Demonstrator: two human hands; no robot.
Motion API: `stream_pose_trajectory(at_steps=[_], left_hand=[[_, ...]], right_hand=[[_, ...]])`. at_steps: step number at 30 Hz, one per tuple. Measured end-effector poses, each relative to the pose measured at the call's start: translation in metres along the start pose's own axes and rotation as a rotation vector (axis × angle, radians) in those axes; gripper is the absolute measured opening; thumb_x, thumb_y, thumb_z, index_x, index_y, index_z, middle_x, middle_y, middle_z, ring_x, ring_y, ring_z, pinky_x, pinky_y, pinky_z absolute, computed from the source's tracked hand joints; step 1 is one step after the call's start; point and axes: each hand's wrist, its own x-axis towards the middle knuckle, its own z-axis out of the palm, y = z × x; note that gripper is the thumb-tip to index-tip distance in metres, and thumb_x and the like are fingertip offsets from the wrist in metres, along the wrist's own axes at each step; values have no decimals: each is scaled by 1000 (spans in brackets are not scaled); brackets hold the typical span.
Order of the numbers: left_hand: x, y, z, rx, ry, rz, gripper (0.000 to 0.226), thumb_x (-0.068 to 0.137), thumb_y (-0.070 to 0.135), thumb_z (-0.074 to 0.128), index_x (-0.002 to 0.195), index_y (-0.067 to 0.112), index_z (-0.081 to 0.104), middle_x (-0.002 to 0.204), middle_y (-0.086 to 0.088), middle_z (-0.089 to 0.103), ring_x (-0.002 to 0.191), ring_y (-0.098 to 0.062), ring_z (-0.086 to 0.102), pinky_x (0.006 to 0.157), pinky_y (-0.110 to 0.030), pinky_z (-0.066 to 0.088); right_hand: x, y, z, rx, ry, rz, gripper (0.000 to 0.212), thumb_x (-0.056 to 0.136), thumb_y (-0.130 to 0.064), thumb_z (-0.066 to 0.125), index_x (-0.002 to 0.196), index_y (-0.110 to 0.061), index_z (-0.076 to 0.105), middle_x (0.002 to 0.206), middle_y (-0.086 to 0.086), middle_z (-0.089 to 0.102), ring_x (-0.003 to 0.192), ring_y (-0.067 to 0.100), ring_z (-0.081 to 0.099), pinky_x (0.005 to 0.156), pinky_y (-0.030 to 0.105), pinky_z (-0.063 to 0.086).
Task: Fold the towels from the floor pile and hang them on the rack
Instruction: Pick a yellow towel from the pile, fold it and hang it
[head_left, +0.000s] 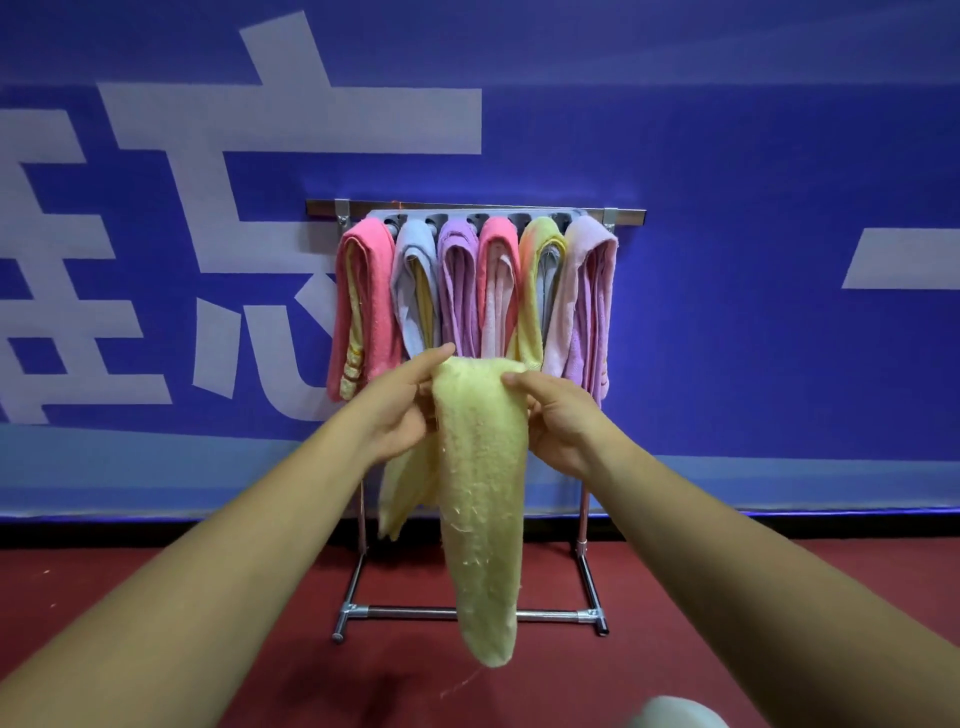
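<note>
Pale object (675, 712): blurred, cut off at the bottom edge.
Yellow towel (480, 493): fluffy, folded long, hung before the middle of the rack (410, 613), above the red floor (156, 597).
Left hand (402, 405): grip pinched the towel's top.
Right hand (558, 421): grip curled round its top.
Rack: metal; six hung towels (457, 291) filled its top bar (628, 215), ends partly hidden.

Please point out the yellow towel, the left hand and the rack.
yellow towel (483, 493), head view, middle of the hanging cloth.
left hand (402, 408), head view, middle of the hand.
rack (410, 613), head view, bottom crossbar.
</note>
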Motion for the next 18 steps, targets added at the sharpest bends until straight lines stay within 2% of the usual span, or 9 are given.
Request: stream_pose_trajectory(at_steps=[2, 4, 6, 8, 10, 15, 16, 18], left_hand=[[-5, -11, -5, 61, -69, -27, 35, 92, 35, 64, 111, 5, 69, 87, -8, 71, 83, -21, 68, 85, -37, 51], [-7, -23, -12, 152, -88, 0, 36, 85, 32, 70, 109, 5, 70, 94, -9, 73, 86, -22, 66, 81, -34, 50], [-5, -29, -14, 144, -71, 53, 26, 87, 20, 68, 107, 3, 69, 96, -8, 75, 87, -19, 69, 79, -29, 52], [-4, -30, -10, 43, -63, 93, 16, 92, 8, 61, 105, 2, 69, 95, -7, 76, 87, -16, 71, 76, -25, 56], [-2, -27, -5, 10, -68, 117, 15, 93, 4, 60, 105, 1, 69, 95, -9, 76, 88, -17, 73, 76, -25, 58], [6, -13, 4, 80, -42, 128, 17, 92, 1, 61, 106, 0, 70, 89, -10, 76, 79, -16, 72, 68, -24, 58], [7, -9, 6, 82, -42, 118, 18, 91, 1, 61, 107, -1, 69, 87, -9, 75, 77, -16, 72, 66, -24, 58], [9, 2, 8, 112, -72, 87, 18, 90, 2, 62, 106, 1, 70, 86, -8, 73, 76, -16, 69, 66, -24, 57]], right_hand=[[2, -6, 5, 14, 42, -6, 29, 95, -16, 64, 118, 1, 67, 82, 12, 67, 67, 24, 64, 61, 34, 51], [6, -10, 9, 73, 78, -15, 31, 94, -12, 65, 120, 4, 65, 91, 17, 67, 78, 28, 66, 67, 37, 55], [8, -13, 10, 119, 90, -13, 29, 92, -9, 67, 116, 6, 66, 98, 19, 68, 87, 31, 66, 76, 40, 58], [8, -14, 8, 162, 79, 2, 22, 92, -8, 68, 111, 4, 67, 98, 18, 70, 85, 29, 69, 80, 40, 59], [8, -13, 7, 205, 75, 29, 22, 92, -6, 67, 111, 4, 66, 97, 18, 72, 84, 29, 71, 82, 42, 59], [3, -11, -5, 134, 116, 83, 28, 94, -6, 62, 121, 1, 61, 85, 10, 68, 64, 18, 66, 59, 31, 58], [3, -11, -8, 104, 99, 96, 25, 94, -5, 63, 118, 1, 62, 76, 8, 63, 58, 16, 60, 59, 30, 58], [0, -9, -16, -15, 48, 138, 6, 93, -5, 63, 98, -2, 62, 58, 2, 47, 47, 11, 46, 65, 31, 60]])
